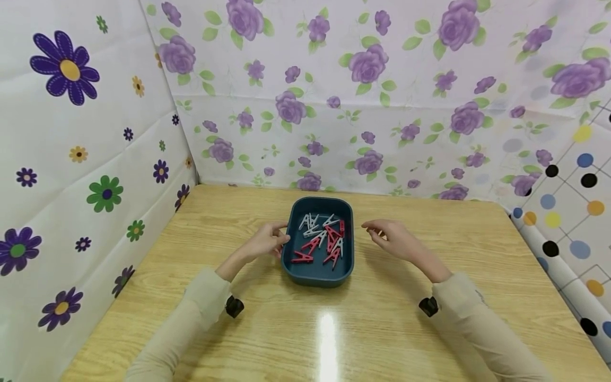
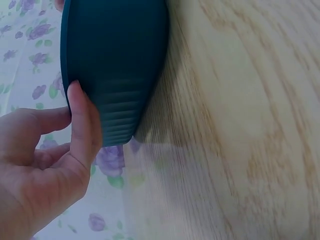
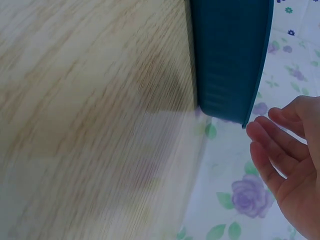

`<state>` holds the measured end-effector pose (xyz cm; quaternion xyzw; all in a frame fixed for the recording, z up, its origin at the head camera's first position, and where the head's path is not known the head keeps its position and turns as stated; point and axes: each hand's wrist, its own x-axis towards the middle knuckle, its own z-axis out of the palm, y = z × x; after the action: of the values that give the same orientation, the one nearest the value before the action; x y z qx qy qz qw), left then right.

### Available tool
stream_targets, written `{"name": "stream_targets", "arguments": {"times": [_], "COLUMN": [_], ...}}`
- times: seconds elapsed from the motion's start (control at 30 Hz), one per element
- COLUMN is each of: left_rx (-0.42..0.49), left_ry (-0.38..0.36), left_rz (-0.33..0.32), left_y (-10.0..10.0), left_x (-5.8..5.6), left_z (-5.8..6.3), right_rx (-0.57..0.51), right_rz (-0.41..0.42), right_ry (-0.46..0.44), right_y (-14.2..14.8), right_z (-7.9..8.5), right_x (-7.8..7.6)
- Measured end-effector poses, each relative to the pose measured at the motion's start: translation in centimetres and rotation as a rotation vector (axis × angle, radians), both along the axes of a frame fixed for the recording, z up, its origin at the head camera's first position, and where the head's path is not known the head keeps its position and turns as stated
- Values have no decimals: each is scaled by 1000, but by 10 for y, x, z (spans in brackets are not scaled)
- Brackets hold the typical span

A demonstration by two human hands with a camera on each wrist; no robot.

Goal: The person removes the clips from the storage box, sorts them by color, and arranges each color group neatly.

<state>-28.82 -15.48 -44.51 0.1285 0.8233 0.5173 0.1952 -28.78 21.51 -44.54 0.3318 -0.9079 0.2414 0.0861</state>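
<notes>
A dark teal plastic bin [image 1: 305,273] stands on the table with several red clothespins [image 1: 303,258] and white clothespins [image 1: 311,232] lying loose inside. My left hand [image 1: 267,240] grips the bin's left rim. In the left wrist view, that hand [image 2: 55,170] has the bin's edge between thumb and fingers, close to the ribbed part of the wall. To the right of the bin, my right hand [image 1: 393,240] is held a short way off with nothing in it. Its loosely bent fingers [image 3: 280,145] point toward the bin's edge in the right wrist view.
The wooden table [image 1: 382,329] ends at a rose-patterned cloth [image 1: 324,132] behind the bin. A flower-printed cloth [image 1: 71,185] hangs on the left, and a dotted one [image 1: 563,233] on the right.
</notes>
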Motion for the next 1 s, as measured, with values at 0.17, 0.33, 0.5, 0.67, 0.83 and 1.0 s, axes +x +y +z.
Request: {"name": "stream_targets", "arguments": {"times": [0.17, 0.33, 0.5, 0.67, 0.83, 1.0], "left_rx": [-1, -4, -4, -1, -4, -9], "left_ry": [-8, -10, -24, -29, -35, -49], "left_rz": [5, 9, 13, 17, 18, 17], "left_y": [2, 2, 3, 4, 3, 2], "left_x": [1, 1, 1, 2, 1, 1], "left_z": [3, 3, 3, 4, 4, 3], "right_rx": [-21, -11, 10, 17, 57, 105], "right_rz": [46, 75, 98, 134, 167, 184], "right_ry": [57, 121, 142, 146, 146, 119], "right_y": [-7, -17, -27, -38, -47, -55], "right_z": [0, 0, 1, 5, 6, 7], "right_x": [0, 0, 0, 1, 2, 3]}}
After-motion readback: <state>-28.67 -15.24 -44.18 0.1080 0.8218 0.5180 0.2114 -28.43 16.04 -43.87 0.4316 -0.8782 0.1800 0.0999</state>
